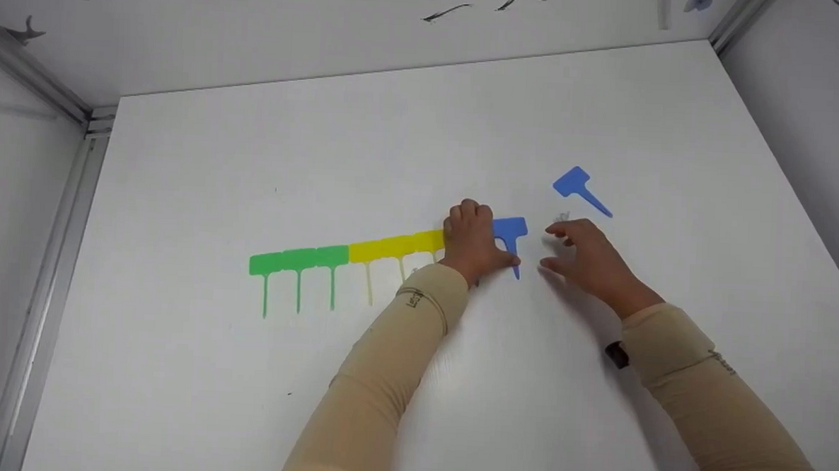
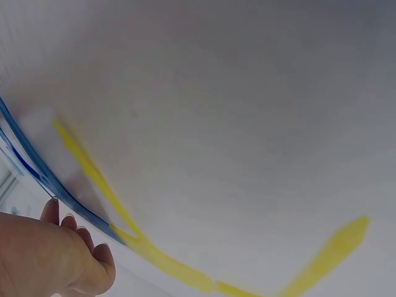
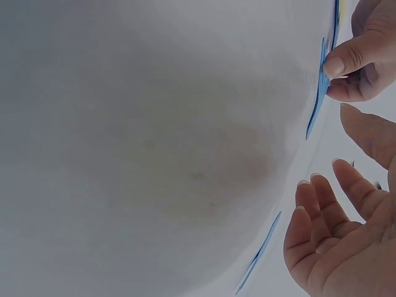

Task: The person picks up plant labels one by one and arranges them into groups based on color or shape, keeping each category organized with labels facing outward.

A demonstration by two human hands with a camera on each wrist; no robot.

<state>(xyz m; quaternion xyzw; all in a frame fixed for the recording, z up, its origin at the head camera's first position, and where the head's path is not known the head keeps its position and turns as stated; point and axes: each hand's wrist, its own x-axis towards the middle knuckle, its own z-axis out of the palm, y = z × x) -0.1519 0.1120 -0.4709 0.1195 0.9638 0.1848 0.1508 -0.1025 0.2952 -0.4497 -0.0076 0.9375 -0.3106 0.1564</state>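
In the head view my left hand (image 1: 472, 241) rests over the right part of a row of T-shaped plant labels, its thumb on the stem of a blue plant label (image 1: 510, 227). The hand covers part of the row. To its left run yellow plant labels (image 1: 394, 247), then green plant labels (image 1: 298, 258), heads edge to edge and stems toward me. My right hand (image 1: 592, 261) hovers right of the row, fingers spread and holding nothing. Beyond it a loose blue plant label (image 1: 572, 182) lies tilted. The right wrist view shows the left thumb (image 3: 346, 57) pressing a blue label.
A small clear, crumpled-looking piece (image 1: 562, 217) lies beside the right fingertips. The white table (image 1: 253, 150) meets a patterned back panel (image 1: 293, 39), with metal frame posts at the sides. Tiny dark specks dot the tabletop.
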